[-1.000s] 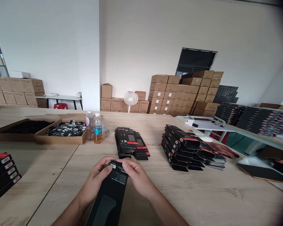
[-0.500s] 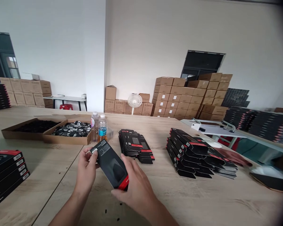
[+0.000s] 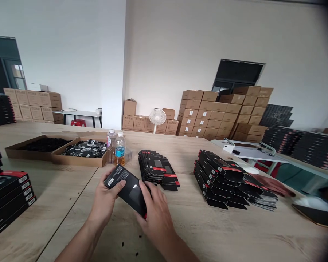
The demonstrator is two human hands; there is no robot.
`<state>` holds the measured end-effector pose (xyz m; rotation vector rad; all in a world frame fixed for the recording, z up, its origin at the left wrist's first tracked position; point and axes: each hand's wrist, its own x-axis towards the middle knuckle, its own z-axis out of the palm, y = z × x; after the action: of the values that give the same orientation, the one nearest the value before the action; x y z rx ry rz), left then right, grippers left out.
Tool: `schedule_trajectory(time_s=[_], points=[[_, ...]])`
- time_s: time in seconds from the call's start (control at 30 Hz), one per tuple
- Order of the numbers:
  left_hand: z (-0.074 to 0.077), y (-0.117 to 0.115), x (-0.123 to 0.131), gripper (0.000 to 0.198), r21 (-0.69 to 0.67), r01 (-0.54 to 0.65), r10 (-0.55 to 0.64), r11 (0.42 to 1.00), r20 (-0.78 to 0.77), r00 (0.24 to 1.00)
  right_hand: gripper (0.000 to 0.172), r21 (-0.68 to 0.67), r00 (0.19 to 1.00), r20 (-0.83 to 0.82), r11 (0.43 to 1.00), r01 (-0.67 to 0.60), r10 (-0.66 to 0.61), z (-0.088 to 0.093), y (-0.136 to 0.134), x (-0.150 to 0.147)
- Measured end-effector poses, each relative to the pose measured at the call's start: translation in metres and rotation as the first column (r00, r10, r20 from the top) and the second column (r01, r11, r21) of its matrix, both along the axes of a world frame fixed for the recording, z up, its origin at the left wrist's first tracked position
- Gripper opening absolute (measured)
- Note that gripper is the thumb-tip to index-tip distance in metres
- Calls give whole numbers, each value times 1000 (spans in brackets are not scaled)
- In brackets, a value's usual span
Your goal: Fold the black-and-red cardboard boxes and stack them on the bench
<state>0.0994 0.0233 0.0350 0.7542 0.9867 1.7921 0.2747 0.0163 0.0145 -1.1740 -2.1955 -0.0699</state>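
Note:
A slim black box (image 3: 129,191) with white print and a red end is held above the wooden table (image 3: 120,229), slanting down to the right. My left hand (image 3: 106,194) grips its upper left end, the thumb lying across the top face near a barcode label. Around the lower right end wraps my right hand (image 3: 154,205), which hides most of the red edge. Just beyond the box, flat black-and-red cartons (image 3: 155,167) lie in a fanned pile.
Two bottles (image 3: 119,149) stand behind my left hand, beside shallow cardboard trays (image 3: 79,161) of dark pieces. Open black cartons (image 3: 215,178) are stacked at right, closed boxes (image 3: 11,193) at left. Small black bits (image 3: 137,254) lie near the front.
My left thumb has moved inward over the box's face, uncovering the barcode. My right hand has shifted and covers more of the red end. The view has turned slightly.

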Motion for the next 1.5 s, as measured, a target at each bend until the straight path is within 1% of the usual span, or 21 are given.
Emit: schedule_trajectory(time_s=[0.1,0.2,0.27,0.37,0.5,0.6,0.67,0.73,0.77,0.83,0.9,0.93,0.97,1.0,1.1,1.13,1.2,1.27,1.37,1.43,1.5], points=[[3,-3,0,62,8,74,-74,997,-14,997,86,29,997,-82,1000,6,-3,-1,6,6],[8,-12,1,52,128,137,-120,982,-131,984,84,40,986,-165,999,4,3,-4,15,13],[11,-18,4,49,196,164,-120,967,-219,968,83,43,975,-222,999,-1,10,-5,21,18],[12,-23,7,38,240,217,-133,946,-322,937,80,36,961,-275,999,-21,30,-8,27,22],[6,-19,6,23,193,220,-121,956,-424,897,80,21,966,-258,1000,-11,16,-9,28,21],[0,-15,5,27,100,228,-150,969,-496,855,87,12,981,-195,1000,16,-14,-2,28,25],[-6,-13,5,32,27,242,-188,970,-549,814,86,6,976,-182,993,119,-116,6,31,38],[-11,-12,6,36,-21,240,-202,970,-612,764,79,-5,931,-185,947,320,-316,16,39,59],[-14,-11,7,37,-34,232,-199,972,-646,738,74,-11,887,-173,901,434,-429,20,44,71],[-19,-11,9,35,-57,226,-198,972,-713,672,67,-12,780,-95,784,621,-619,23,54,96],[-24,-10,11,31,-71,235,-201,969,-776,598,64,9,673,24,673,740,-740,19,65,114],[-26,-10,12,29,-74,247,-204,966,-806,556,63,25,631,87,635,772,-771,14,70,120],[-28,-10,12,28,-74,263,-205,962,-832,515,61,35,605,152,616,787,-782,8,75,124],[-30,-10,12,27,-73,279,-204,958,-854,478,59,36,597,217,618,785,-772,1,79,127],[-34,-7,10,26,-86,300,-206,950,-895,396,51,-19,642,383,689,725,-664,-16,88,129],[-35,-6,9,25,-93,290,-203,952,-903,378,50,-38,651,413,702,711,-636,-20,90,129],[-36,-3,7,24,-101,243,-184,965,-919,348,50,-37,648,431,705,708,-628,-20,90,129],[-37,-1,6,24,-101,177,-154,979,-935,320,50,-9,647,403,704,710,-648,-14,91,126],[-38,2,5,23,-94,115,-124,989,-950,287,44,-22,681,356,722,691,-640,3,99,114],[-38,2,6,22,-83,112,-113,990,-951,289,45,-70,690,358,719,692,-629,13,113,104],[-38,2,5,22,-66,118,-100,991,-944,315,51,-141,682,390,692,708,-618,19,132,95]])
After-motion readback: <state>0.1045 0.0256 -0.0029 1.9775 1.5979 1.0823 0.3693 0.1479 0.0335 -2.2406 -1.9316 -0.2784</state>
